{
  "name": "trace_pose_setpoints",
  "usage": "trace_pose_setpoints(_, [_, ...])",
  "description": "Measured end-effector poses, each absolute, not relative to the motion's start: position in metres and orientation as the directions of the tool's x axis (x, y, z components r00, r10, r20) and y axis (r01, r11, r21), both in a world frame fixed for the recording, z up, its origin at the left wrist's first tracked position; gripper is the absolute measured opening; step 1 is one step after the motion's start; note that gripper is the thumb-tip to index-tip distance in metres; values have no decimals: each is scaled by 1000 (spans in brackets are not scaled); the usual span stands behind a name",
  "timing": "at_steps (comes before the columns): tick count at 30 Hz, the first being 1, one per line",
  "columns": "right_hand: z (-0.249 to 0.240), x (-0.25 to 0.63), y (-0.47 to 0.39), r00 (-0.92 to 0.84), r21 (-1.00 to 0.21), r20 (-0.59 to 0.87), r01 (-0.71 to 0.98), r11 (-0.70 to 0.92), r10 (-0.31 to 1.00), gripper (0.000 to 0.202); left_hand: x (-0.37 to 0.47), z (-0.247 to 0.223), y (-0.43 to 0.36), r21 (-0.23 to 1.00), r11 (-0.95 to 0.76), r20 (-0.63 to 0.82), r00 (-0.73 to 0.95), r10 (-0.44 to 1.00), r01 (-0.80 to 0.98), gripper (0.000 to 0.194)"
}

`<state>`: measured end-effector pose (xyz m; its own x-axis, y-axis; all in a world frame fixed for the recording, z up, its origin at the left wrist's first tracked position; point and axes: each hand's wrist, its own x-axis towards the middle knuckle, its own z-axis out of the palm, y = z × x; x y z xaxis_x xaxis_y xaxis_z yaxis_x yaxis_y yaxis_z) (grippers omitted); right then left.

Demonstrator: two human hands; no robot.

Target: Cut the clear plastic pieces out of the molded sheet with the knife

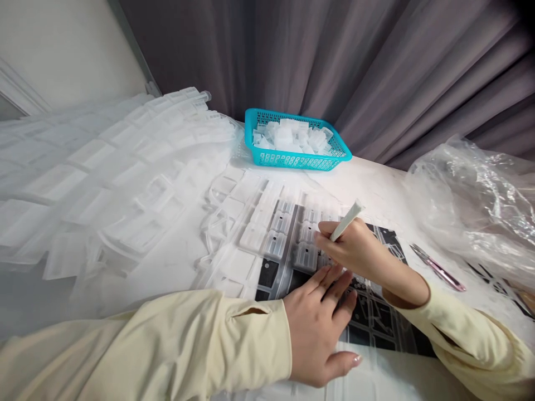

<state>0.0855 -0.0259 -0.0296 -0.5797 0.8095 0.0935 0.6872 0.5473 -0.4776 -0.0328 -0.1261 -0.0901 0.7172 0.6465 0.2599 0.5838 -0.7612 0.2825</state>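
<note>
The clear mouldings (277,223) lay partly over a black sheet (418,342), some hidden by the hands. The right hand (354,245) had its fingers clamped on a white stick (346,221) — its lower end I couldn't see. The left hand (318,327) lay near, fingers slightly apart. Pink snips (438,268), a cut-off plastic bag (468,195) and a turquoise basket (298,161) surrounded them.

- White stick (346,220) in right hand (359,248): lower end hidden.
- Black sheet (360,336) under left hand (321,329): partly covered.
- Clear bag (472,200) beyond right hand: cut off.
- Plastic pile (104,167) left of both: cut off.
</note>
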Motion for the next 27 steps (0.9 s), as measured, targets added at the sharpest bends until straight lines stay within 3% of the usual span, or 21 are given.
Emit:
trace_pose_setpoints(3, [-19, 97, -31, -551, -543, 87, 672, 503, 830, 36, -36, -83, -124, 288, -778, 364, 687, 629, 558, 57])
trace_pose_setpoints(6, [-12, 115, -44, -487, -563, 201, 652, 508, 850, 36, -44, -66, -114, 269, -801, 494, 637, 592, 536, 42])
trace_pose_setpoints(9, [-21, 129, -59, -563, -407, 346, 631, 661, 750, 26, -54, -53, -99, 231, -710, 514, 536, 670, 666, 45])
trace_pose_setpoints(11, [-34, 132, -67, -656, -298, 356, 596, 746, 666, 16, -56, -53, -92, 228, -584, 454, 446, 771, 779, 58])
trace_pose_setpoints(14, [-53, 131, -73, -701, -232, 345, 581, 780, 624, 13, -54, -65, -92, 213, -503, 355, 413, 839, 838, 75])
trace_pose_setpoints(19, [-62, 128, -73, -729, -113, 376, 577, 809, 572, 8, -50, -84, -99, 169, -505, 359, 424, 831, 846, 65])
trace_pose_setpoints(22, [-61, 128, -73, -728, -33, 434, 576, 817, 531, 16, -51, -85, -97, 162, -506, 375, 421, 826, 847, 62])
trace_pose_setpoints(27, [-55, 127, -78, -708, 7, 508, 573, 819, 491, 22, -52, -76, -91, 184, -520, 376, 429, 821, 834, 61])
